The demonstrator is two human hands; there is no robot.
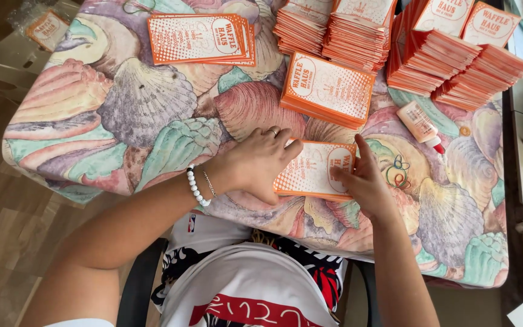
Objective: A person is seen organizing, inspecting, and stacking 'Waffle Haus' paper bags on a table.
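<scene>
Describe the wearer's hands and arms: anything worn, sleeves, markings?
Both arms are bare, with no sleeves in view. The left hand has a ring on one finger, and its wrist carries a white bead bracelet beside a thin chain bracelet. The right hand shows no jewellery. No gloves, no visible markings.

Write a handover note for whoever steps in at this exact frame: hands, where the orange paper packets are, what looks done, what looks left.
Left hand: flat on the left end of a small packet stack at the table's near edge.
Right hand: fingers pressing the stack's right end, squaring it.
Done: several stacks at the far side, including a neat one just beyond the hands and fanned piles at the far right.
Nearby: loose rubber bands and a glue bottle right of the hands.
Left: the stack in hand shows no band yet.
</scene>
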